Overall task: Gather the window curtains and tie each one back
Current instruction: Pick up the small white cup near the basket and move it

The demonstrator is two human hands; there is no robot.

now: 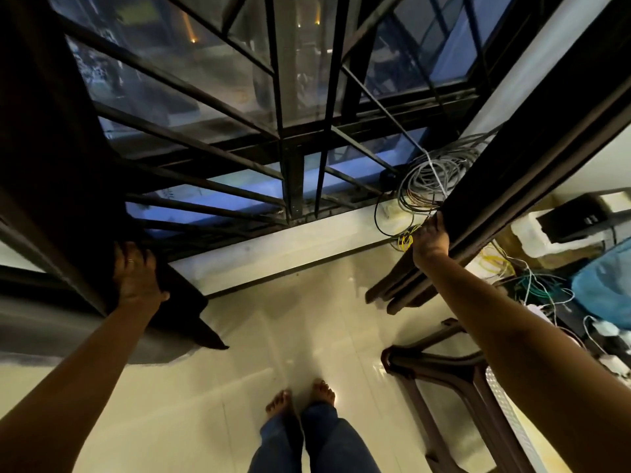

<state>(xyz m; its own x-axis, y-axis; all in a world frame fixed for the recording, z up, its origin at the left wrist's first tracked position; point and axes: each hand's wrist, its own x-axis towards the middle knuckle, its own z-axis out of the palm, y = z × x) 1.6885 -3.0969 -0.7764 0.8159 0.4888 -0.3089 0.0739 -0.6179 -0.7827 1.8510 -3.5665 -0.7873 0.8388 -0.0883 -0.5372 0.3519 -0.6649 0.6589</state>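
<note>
Two panels, long axes hanging toward the floor: left curtain (51,131) at the window's left edge, gripped by left hand (136,274); right curtain (532,155) at the right edge, bunched, gripped by right hand (431,238). Window grille (290,131) between. Cable coil (430,175) just beside right hand. No tie-back visible.

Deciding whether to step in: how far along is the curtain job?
Done: the left curtain and right curtain are pulled aside, baring the barred window. In hand: the left hand grips the left one, the right hand the right one. Left: no tie shows on either, so both need tying back.
</note>
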